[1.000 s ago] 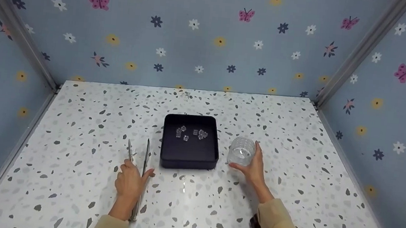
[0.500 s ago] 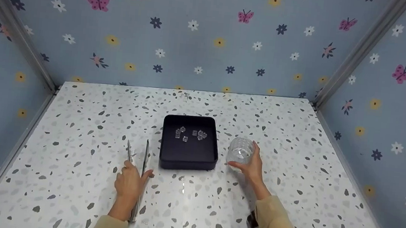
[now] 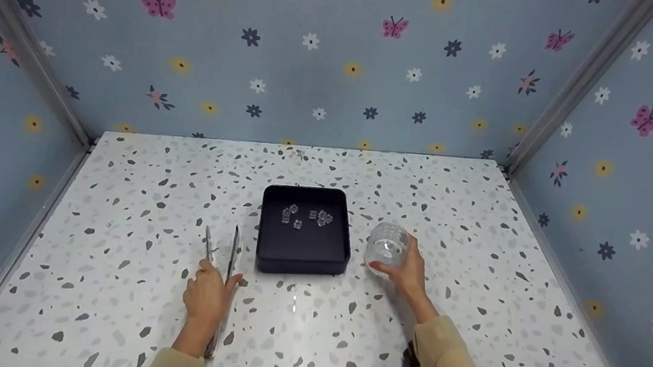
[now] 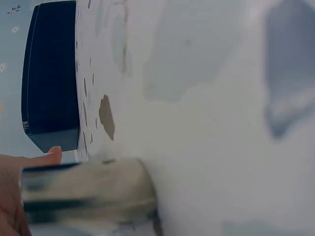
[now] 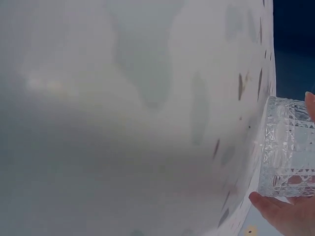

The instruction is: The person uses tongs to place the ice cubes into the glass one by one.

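Note:
My left hand (image 3: pixel 207 295) holds a pair of metal tongs (image 3: pixel 232 255) left of the dark tray. The thumb lies along the tongs' right arm, and the two tips point away from me and stand apart. In the left wrist view, the shiny rounded end of the tongs (image 4: pixel 93 194) is close to the camera. To the tray's right, my right hand (image 3: pixel 409 272) grips a clear patterned glass (image 3: pixel 386 243), thumb on the near side and fingers round the right side. The right wrist view shows the glass (image 5: pixel 283 147) with its textured wall between thumb and fingers.
A square dark tray (image 3: pixel 303 247) sits between the hands. Several small clear cubes (image 3: pixel 323 218) lie in its far half, in two loose groups. The speckled white tabletop (image 3: pixel 152 190) is bounded by patterned blue walls (image 3: pixel 335 88) at the back and sides.
The fingers of my right hand have shifted slightly towards me on the glass. The tongs have turned a little in my left hand. The tray and cubes stay put.

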